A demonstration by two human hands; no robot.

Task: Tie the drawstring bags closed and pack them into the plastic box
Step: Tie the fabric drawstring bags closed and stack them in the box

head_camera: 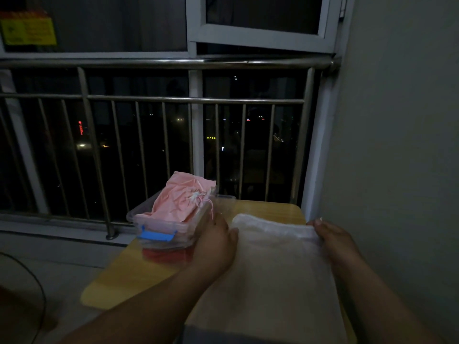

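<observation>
— While the pale white cloth drawstring bag (270, 249) lies flat on the yellow wooden table (139, 271), where do the person's hands sit?

— At the bag's far hem. The left hand (216, 244) lies at the upper left corner with its thumb against the cloth, between the bag and the clear plastic box with a blue latch (169, 247). The right hand (335, 240) covers the upper right corner.

— Do they pinch the hem?

— The dim light hides that. Whether either hand grips or merely presses cannot be told.

— And the box?

— It stands at the table's far left, just beside the left hand. A crumpled pink drawstring bag (181, 202), its mouth gathered, is heaped above the rim. Something red shows through the box's lower wall. Behind the table stands a steel railing (149, 99) before a dark window.
</observation>
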